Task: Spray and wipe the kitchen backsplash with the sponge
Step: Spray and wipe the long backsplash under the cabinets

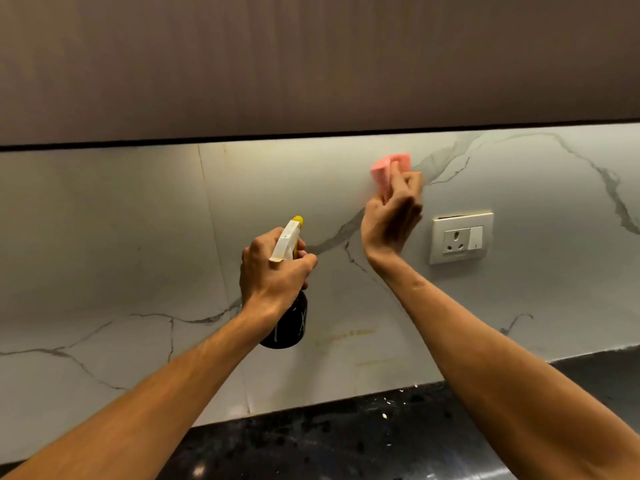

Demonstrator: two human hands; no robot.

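Right hand (pixel 389 216) pinches pink sponge (pixel 389 169) against marble backsplash (pixel 138 237), high up near cabinet; left hand (pixel 273 268) grips spray bottle (pixel 289 306); risk: socket (pixel 460 239) just beside wipe zone; spray or drips could wet it

A wide upper cabinet (pixel 311 64) with a dull brown, wood-like front fills the top of the view, and a thin dark line runs along its lower edge. Below it stands the backsplash (pixel 104 237), pale marble-look slabs with grey veins and a fine vertical joint (pixel 207 209) on the left. A cream socket plate (pixel 460 239) with one switch sits on the right part of the wall. Faint yellowish marks (pixel 346 334) show low on the slabs. At the bottom lies a black speckled countertop (pixel 346 441) with some small white crumbs (pixel 384 415).
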